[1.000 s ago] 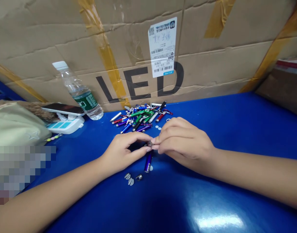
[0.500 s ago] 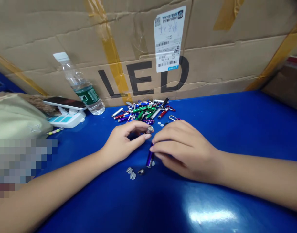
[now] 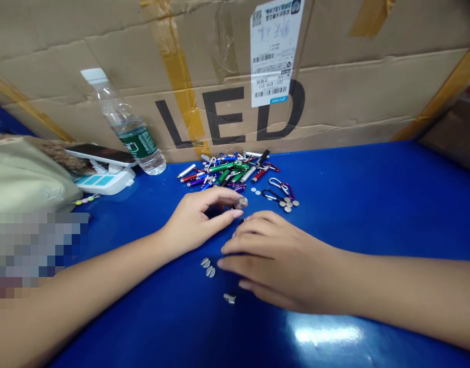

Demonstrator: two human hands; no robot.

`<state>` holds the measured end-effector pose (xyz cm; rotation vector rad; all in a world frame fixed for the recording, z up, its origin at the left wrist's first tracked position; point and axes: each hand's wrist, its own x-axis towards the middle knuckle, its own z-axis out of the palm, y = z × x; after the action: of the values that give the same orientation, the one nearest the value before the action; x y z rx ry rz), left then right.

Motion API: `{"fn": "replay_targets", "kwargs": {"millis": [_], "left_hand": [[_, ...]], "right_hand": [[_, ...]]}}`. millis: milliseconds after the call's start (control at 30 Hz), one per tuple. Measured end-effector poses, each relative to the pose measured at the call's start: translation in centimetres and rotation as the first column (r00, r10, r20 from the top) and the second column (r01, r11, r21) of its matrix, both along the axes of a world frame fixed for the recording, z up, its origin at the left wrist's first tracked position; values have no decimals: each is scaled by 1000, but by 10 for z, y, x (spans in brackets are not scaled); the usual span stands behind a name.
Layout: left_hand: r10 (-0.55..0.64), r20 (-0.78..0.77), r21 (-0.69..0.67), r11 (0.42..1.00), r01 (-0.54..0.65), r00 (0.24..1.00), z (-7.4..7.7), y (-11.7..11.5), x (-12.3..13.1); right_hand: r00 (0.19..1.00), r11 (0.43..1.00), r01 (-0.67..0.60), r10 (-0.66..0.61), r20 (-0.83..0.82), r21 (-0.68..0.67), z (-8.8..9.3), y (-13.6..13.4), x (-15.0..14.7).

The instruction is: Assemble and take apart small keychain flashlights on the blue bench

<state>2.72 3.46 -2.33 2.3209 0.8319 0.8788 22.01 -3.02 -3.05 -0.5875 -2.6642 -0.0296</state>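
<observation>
The blue worktop runs back to a large carton that walls off its far edge, and a darker box bounds it at the far right. Between that box and the right forearm lies a broad stretch of blue surface. On the left, a bag, a power strip and a bottle crowd the side; a heap of small flashlights sits against the carton, with round batteries and clips beside it.

The left hand pinches a short silver cylinder between thumb and forefinger, just beyond the right hand. That one is palm down, fingers spread; its underside is hidden, so I cannot tell whether it holds anything. A metal cap lies just beside its thumb, on the near side; two ridged metal pieces lie left of its fingertips.
</observation>
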Motion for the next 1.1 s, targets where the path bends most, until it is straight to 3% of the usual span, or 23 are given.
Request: {"fn": "replay_targets", "kwargs": {"millis": [167, 433, 533, 633, 733, 800, 1100], "left_hand": [[-26, 0, -23, 999, 26, 1000, -1, 0, -1], [-34, -38, 19, 999, 35, 999, 0, 0, 0], [-33, -54, 47, 998, 36, 998, 0, 0, 0], [-46, -89, 104, 993, 55, 995, 2, -1, 0], [-87, -124, 146, 984, 105, 988, 3, -2, -1], [-111, -132, 160, 978, 132, 985, 4, -2, -1], [-130, -126, 140, 979, 147, 984, 4, -2, -2]], "right_hand": [[976, 968, -214, 205, 79, 132, 3, -8, 0], [968, 953, -252, 250, 37, 166, 8, -16, -3], [983, 977, -177, 180, -17, 118, 10, -10, 0], [985, 1000, -1, -2, -171, -20, 13, 2, 9], [886, 973, 192, -229, -402, -132, 12, 15, 18], [818, 950, 253, -312, -484, -184, 8, 21, 21], [826, 971, 129, -218, -520, -202, -1, 28, 23]]}}
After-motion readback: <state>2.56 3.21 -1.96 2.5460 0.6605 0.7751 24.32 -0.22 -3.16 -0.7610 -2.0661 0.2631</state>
